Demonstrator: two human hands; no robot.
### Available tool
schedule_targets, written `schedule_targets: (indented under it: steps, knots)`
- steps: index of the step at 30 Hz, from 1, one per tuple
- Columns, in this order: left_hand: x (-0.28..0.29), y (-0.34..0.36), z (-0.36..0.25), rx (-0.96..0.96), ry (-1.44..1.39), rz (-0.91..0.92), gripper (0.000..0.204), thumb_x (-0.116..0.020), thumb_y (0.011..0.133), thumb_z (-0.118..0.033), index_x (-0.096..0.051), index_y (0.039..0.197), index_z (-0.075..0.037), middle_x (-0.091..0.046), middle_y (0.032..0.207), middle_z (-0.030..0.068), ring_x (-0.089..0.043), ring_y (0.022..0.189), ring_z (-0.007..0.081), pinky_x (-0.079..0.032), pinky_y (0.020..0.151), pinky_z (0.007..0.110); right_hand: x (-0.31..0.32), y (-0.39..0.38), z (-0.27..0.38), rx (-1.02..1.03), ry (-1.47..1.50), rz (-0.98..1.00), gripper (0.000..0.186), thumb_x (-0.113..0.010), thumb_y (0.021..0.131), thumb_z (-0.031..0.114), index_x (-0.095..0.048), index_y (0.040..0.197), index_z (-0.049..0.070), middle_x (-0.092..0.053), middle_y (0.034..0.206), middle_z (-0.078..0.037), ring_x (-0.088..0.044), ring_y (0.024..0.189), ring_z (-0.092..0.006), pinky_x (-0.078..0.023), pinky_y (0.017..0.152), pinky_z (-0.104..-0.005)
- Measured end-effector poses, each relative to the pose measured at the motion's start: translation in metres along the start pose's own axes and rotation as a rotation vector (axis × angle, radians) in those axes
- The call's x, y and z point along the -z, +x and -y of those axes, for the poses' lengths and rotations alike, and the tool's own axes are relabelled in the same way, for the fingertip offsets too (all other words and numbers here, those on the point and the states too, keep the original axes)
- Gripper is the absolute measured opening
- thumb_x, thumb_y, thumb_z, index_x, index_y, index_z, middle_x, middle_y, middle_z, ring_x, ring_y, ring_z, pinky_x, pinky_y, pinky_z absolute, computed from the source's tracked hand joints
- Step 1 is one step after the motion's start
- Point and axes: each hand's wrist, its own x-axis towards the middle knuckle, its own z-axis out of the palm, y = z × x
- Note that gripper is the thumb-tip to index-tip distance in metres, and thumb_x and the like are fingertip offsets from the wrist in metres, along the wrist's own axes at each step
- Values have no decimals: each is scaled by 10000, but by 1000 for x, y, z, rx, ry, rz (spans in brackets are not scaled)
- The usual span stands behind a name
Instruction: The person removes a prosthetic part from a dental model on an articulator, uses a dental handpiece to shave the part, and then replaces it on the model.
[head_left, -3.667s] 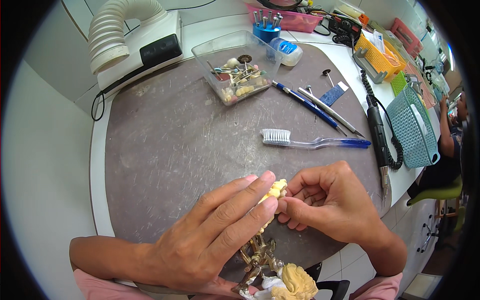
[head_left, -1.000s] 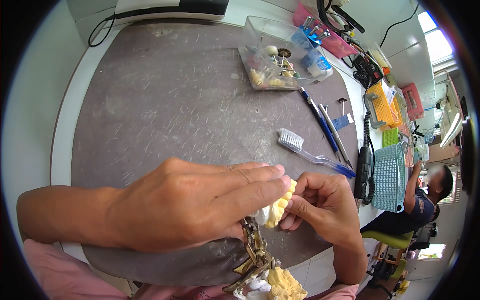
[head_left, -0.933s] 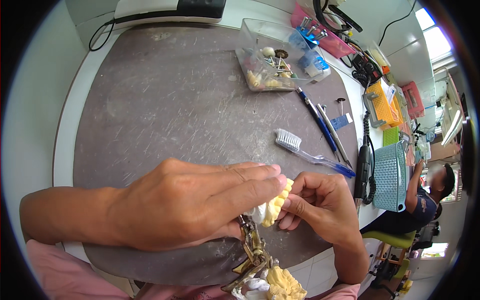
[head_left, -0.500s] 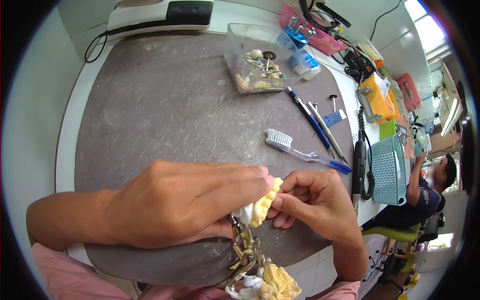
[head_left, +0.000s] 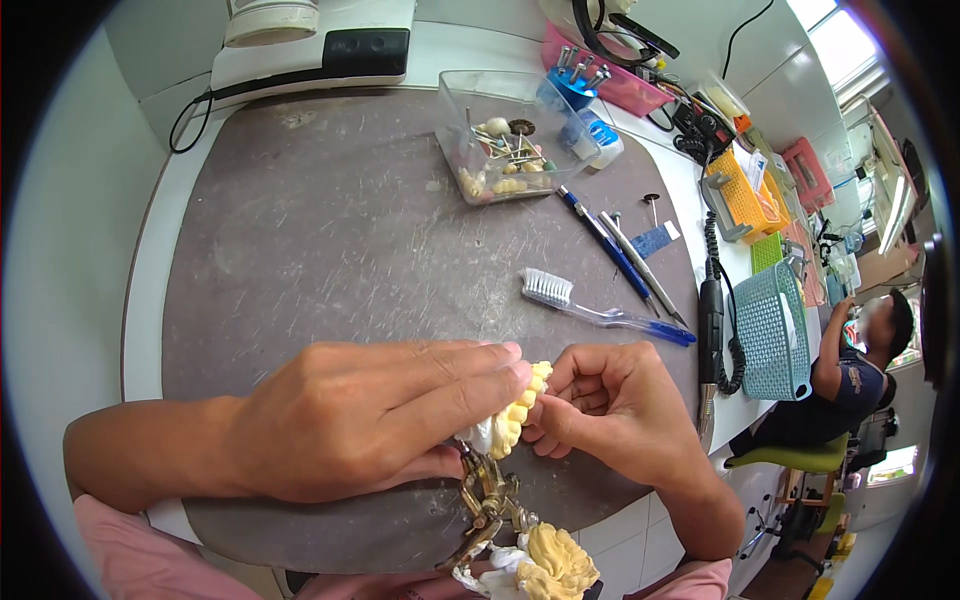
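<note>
A yellow dental cast (head_left: 512, 420) with a row of teeth sits on white plaster, mounted on one arm of a brass-coloured articulator (head_left: 490, 500). My left hand (head_left: 350, 420) is closed on this cast from the left, palm down, its fingers hiding much of the upper part. The hinged frame hangs open below, and its other arm carries a second yellow cast (head_left: 555, 562) with white plaster near the lower edge. At the teeth's right side my right hand (head_left: 610, 405) is closed, thumb and fingers pinched against the cast's edge. Whatever is between those fingertips is hidden.
Ahead lie a toothbrush (head_left: 600, 312), a blue pen-like tool (head_left: 610, 240) and a silver one (head_left: 645, 270). Farther back stands a clear plastic box (head_left: 470, 185) of small burs. A black handpiece (head_left: 710, 330) and blue basket (head_left: 772, 335) are right; a person (head_left: 850, 375) sits beyond.
The picture has shifted slightly, with the bench items sitting lower and farther left. Both hands keep their hold around the cast, which is turned a little.
</note>
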Motion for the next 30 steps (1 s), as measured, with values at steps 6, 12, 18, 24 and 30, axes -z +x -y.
schedule_targets:
  steps: [6, 12, 18, 24, 30]
  knots:
    - [0, -1, 0, -4, -1, 0, 639, -874, 717, -175, -644, 1269, 50, -713, 1200, 238, -720, 1115, 355, -626, 893, 387, 1, 1, 0, -27, 51, 23, 212, -759, 944, 131, -677, 940, -65, -743, 844, -97, -708, 731, -90, -587, 647, -219]
    - [-1, -1, 0, 0, -3, -7, 644, -876, 712, -172, -644, 1274, 41, -714, 1203, 236, -722, 1111, 353, -627, 891, 384, 0, 1, 2, -48, 65, 27, 212, -755, 945, 125, -674, 944, -70, -743, 856, -108, -719, 746, -102, -600, 664, -227]
    - [-1, -2, 0, 14, 0, -13, 657, -883, 704, -179, -644, 1279, 30, -712, 1210, 237, -725, 1104, 350, -630, 882, 379, 1, 0, 2, -54, 80, 31, 208, -748, 950, 124, -668, 948, -68, -744, 863, -112, -720, 750, -106, -601, 666, -229]
    - [-1, -2, 1, 13, -3, -13, 661, -888, 700, -192, -646, 1274, 28, -713, 1209, 236, -728, 1097, 346, -632, 874, 375, 3, 0, 3, -56, 88, 42, 216, -740, 955, 125, -652, 957, -72, -743, 864, -119, -723, 761, -115, -604, 668, -237]
    - [-1, -2, 1, 8, 4, -11, 658, -888, 700, -202, -648, 1268, 27, -716, 1204, 236, -735, 1083, 340, -635, 856, 368, 7, -7, 3, -88, 53, 8, 215, -740, 951, 131, -653, 948, -66, -741, 850, -117, -723, 752, -119, -600, 654, -241]
